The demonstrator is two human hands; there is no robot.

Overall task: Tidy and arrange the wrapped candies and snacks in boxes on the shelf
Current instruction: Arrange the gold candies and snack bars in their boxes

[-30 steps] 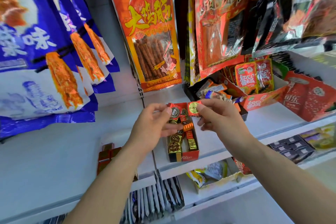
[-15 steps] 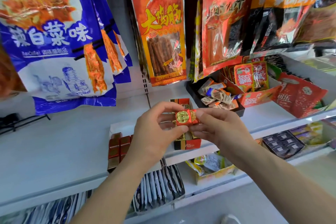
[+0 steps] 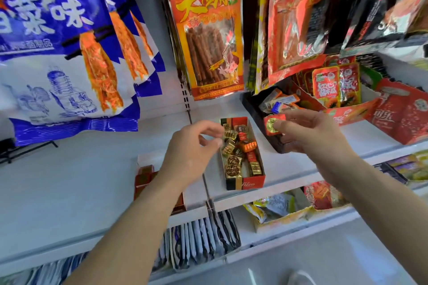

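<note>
Pinching a candy (image 3: 274, 124) between thumb and fingertips of right hand (image 3: 308, 133): square red wrapper, round gold seal, a little blurred. Held in the air just right of the box (image 3: 245, 184) on the shelf (image 3: 301, 164), in front of a black tray (image 3: 254, 109). In the box, loose candies (image 3: 240, 152) in gold, red and orange wrappers, print unreadable. Left hand (image 3: 192, 146) curled at the box's left edge; cannot tell if pinching anything.

We logged both bare forearms reaching up and forward, hands apart. On the left hand (image 3: 192, 148) the fingers were curled, thumb and forefinger nearly meeting; with the blur we could not tell if they pinched anything. The right hand (image 3: 308, 134) pinched a red-wrapped candy (image 3: 273, 124), its other fingers loosely spread.
</note>
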